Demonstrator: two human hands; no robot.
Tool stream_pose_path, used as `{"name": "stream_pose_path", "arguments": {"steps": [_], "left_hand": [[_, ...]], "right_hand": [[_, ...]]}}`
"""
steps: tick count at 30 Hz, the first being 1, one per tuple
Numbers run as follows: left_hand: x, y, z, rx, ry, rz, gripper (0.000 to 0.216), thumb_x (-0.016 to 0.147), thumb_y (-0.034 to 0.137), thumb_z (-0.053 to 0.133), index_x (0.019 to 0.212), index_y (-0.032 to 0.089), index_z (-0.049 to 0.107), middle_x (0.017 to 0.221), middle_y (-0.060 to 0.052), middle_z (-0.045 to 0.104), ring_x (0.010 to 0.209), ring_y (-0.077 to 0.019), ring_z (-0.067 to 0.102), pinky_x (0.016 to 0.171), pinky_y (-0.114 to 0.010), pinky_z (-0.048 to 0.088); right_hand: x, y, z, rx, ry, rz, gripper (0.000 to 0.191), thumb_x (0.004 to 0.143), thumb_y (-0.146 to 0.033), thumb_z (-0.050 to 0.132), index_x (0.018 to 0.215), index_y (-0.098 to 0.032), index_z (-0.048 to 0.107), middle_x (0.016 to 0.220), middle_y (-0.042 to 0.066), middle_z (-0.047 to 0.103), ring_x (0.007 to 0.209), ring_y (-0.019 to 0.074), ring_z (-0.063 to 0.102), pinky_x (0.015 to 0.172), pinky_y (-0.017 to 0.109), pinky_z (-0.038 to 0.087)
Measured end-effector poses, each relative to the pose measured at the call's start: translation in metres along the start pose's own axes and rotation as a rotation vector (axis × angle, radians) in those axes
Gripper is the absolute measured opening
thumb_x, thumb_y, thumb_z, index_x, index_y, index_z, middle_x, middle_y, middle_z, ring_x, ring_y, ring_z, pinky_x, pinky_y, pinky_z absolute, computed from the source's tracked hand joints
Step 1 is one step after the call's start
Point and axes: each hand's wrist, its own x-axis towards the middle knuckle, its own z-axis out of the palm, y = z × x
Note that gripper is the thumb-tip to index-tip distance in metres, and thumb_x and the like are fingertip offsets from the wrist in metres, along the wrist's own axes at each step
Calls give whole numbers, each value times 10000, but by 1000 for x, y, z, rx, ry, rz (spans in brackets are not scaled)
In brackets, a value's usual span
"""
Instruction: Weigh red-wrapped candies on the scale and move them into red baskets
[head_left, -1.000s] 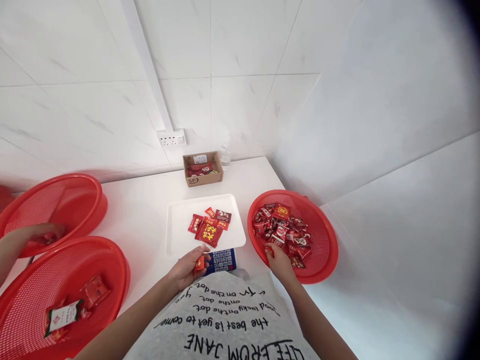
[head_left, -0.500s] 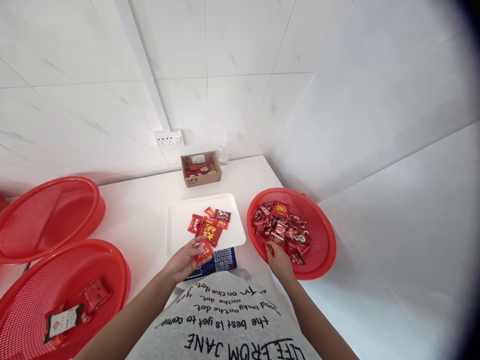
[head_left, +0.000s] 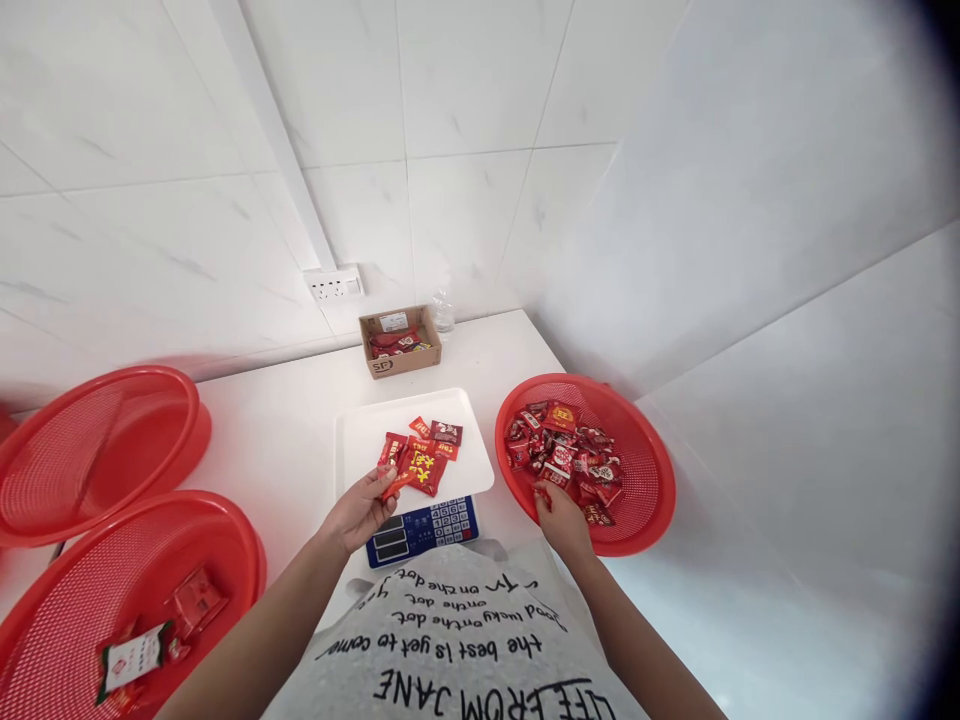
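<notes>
My left hand (head_left: pixel 360 511) pinches a small red snack packet (head_left: pixel 399 484) over the near left part of the white scale tray (head_left: pixel 358 430). Several red packets lie together on the tray, the biggest a red packet with yellow lettering (head_left: pixel 421 466). Under the tray's front edge shows the blue keypad panel of the scale (head_left: pixel 420 532). My right hand (head_left: pixel 561 518) reaches over the near left rim of a red mesh basket (head_left: pixel 651 480), fingertips closed beside the pile of red snack packets (head_left: pixel 561 458). Whatever those fingertips hold is hidden.
Behind the tray stands a cardboard box (head_left: pixel 405 362) of packets, beside a clear plastic bottle (head_left: pixel 443 312). At left are an upper red basket (head_left: pixel 105 450) and a lower red basket (head_left: pixel 247 540) holding a few packets. Tiled walls (head_left: pixel 480 240) bound the white table (head_left: pixel 270 400).
My left hand has shifted slightly left and turned its packet edge-on, uncovering more of the scale's panel. The right hand stays at the basket rim. The view has moved slightly.
</notes>
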Motion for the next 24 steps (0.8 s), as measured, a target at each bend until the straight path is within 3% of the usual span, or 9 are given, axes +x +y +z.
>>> {"name": "stream_pose_path", "arguments": {"steps": [7, 13, 18, 24], "left_hand": [[10, 5, 0, 53, 41, 89, 216, 748, -80, 546, 783, 132, 570, 823, -41, 655, 712, -82, 647, 689, -178, 555], [21, 7, 4, 253, 76, 252, 149, 729, 9, 621, 775, 138, 562, 863, -55, 663, 800, -112, 644, 774, -236, 541], [35, 14, 14, 388, 60, 391, 237, 635, 141, 737, 789, 154, 557, 776, -14, 654, 747, -125, 631, 762, -286, 525], [47, 16, 19, 423, 66, 437, 317, 565, 230, 783, 754, 173, 535, 656, 37, 604, 671, -116, 608, 707, -278, 511]], "right_hand": [[-1, -2, -1, 5, 9, 3, 330, 842, -269, 362, 1073, -199, 587, 1137, 66, 619, 1004, 201, 574, 852, 296, 404], [0, -2, -1, 11, 4, 6, 340, 833, -271, 358, 1069, -193, 591, 1134, 74, 621, 991, 206, 576, 833, 305, 411], [1, -2, -1, 8, -3, 14, 341, 827, -283, 361, 1065, -198, 590, 1145, 70, 619, 1021, 209, 572, 823, 297, 414], [1, 0, 1, -12, 1, 0, 337, 833, -277, 354, 1067, -202, 584, 1146, 67, 619, 999, 202, 582, 812, 291, 413]]}}
